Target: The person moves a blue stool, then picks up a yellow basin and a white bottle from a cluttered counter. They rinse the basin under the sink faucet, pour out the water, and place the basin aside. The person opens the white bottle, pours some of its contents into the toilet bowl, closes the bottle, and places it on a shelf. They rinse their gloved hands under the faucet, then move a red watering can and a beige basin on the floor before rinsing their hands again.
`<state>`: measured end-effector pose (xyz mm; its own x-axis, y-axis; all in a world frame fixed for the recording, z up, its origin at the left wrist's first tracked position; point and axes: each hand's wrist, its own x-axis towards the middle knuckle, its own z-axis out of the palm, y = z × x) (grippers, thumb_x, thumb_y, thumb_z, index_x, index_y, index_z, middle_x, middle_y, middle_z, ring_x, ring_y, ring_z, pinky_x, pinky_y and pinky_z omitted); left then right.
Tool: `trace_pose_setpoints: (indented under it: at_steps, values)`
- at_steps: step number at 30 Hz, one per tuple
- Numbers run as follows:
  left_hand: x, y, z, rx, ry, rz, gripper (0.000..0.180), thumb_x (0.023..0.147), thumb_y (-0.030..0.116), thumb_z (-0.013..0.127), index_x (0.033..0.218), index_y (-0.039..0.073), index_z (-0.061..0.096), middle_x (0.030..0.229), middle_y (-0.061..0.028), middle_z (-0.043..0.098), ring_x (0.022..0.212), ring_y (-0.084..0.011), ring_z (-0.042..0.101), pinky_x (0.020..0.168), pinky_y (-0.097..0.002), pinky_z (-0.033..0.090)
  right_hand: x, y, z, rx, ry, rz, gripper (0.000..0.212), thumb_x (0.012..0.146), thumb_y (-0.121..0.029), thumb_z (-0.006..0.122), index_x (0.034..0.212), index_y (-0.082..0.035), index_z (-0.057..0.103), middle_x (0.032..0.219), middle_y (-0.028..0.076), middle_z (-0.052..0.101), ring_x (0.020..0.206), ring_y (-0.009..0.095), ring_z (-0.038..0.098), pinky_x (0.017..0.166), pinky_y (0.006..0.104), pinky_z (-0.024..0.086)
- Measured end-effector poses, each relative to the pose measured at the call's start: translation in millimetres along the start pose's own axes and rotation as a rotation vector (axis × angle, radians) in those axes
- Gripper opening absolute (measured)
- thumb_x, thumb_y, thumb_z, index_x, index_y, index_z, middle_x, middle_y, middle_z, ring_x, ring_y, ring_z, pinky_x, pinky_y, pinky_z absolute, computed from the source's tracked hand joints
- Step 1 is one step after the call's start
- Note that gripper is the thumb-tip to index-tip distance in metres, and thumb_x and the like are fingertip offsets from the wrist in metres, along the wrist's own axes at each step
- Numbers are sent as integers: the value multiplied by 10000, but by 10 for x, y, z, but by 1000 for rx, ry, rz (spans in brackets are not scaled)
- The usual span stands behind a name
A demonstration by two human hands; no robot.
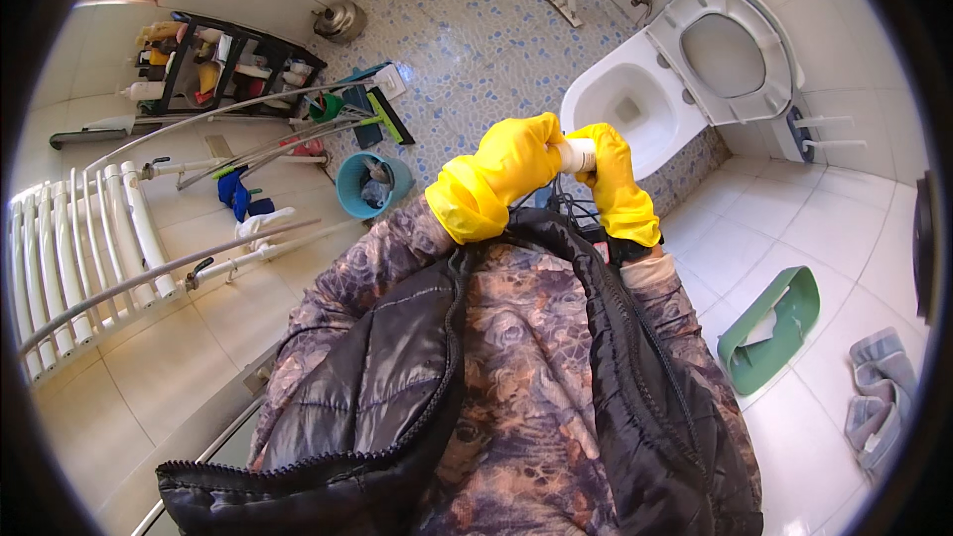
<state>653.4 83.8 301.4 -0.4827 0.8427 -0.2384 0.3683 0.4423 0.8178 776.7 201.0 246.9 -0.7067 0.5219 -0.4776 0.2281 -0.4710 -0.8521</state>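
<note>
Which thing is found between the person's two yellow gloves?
In the head view, a white cylindrical object is between the left gloved hand and the right gloved hand, touching both.

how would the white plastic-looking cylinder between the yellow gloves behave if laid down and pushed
The white plastic-looking cylinder would probably roll, as its visible side is curved. It seems stiff, showing no obvious dents between the yellow-gloved left hand and right hand. Contents are hidden, so weight is uncertain.
</note>
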Motion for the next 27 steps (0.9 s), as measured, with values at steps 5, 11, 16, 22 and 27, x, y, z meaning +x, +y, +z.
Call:
trace_pose_setpoints:
  at_steps: [5,11,16,22,27]
  values:
    - [26,91,-90,-54,-73,-51,189,807,156,691,956,51,643,666,-82,637,549,-137,619,520,-288,490,-15,-58,-20,2,-16,53,361,926,-364,433,874,-74,641,656,32,582,478,90,478,420,222,330]
    - [120,239,-262,-439,-227,-203,267,882,212,666,1045,5,618,788,-92,670,612,-128,607,554,-251,489,74,-36,-47,325,-142,155,345,933,-375,452,876,-74,610,627,38,559,441,106,452,413,233,336]
    - [173,314,-337,-608,-290,-217,313,893,226,652,1120,13,614,810,-84,676,615,-117,607,561,-240,495,124,4,-138,480,-116,159,307,936,-350,476,912,-63,580,605,60,558,441,124,486,400,223,357]
    - [145,393,-295,-457,-216,-187,283,882,237,660,1074,30,637,843,-85,676,628,-131,617,566,-242,488,129,35,-141,403,-81,114,322,943,-356,468,960,-57,587,664,63,585,455,126,497,391,223,358]
    - [123,397,-229,-155,-77,-84,294,815,311,718,908,42,645,720,-88,653,593,-170,618,566,-301,490,71,2,-103,304,-70,43,317,940,-345,461,932,-64,606,707,51,593,488,111,494,425,221,363]
